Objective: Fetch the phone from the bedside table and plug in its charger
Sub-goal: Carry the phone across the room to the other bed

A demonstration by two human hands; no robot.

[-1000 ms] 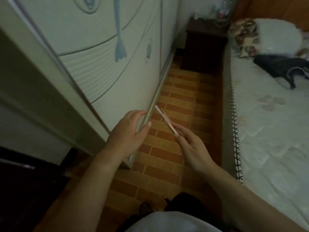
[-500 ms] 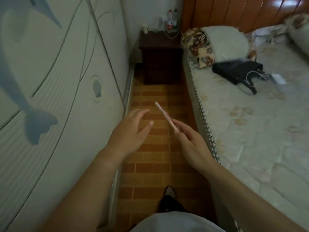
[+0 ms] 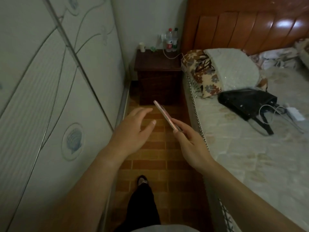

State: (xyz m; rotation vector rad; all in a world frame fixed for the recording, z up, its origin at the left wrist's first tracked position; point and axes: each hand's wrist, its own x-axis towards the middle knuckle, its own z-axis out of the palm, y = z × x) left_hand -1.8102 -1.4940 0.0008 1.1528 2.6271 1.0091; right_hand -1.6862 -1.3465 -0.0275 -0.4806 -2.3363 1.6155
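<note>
Fingers [image 3: 181, 127] of your right hand [image 3: 192, 144] pinch the near end of the slim pink phone [image 3: 164, 115], closed round its lower edge, the palm turned inward and the forearm reaching up from the lower right. You hold the phone edge-on over the floor, its long axis slanting from your fingertips up and away to the left, the far end pointing toward the dark wooden bedside table [image 3: 158, 72]. Your left hand [image 3: 133, 134] hovers just beside it, not touching, fingers spread and loosely curled with nothing in them, thumb stretched toward the phone.

Below, the orange brick-patterned floor [image 3: 157, 158] runs between the pale ribbed wardrobe doors [image 3: 50, 97] with a shell motif and the quilted cream bed [image 3: 250, 156]. On the bed lie a glossy black handbag [image 3: 247, 102], a white charger block [image 3: 295, 113] with its looped cable, and a floral pillow [image 3: 202, 72]. Further off, the table carries plastic bottles [image 3: 170, 41] and a small cup [image 3: 142, 47]; a white cable [image 3: 168, 55] trails across its top toward the pillow.
</note>
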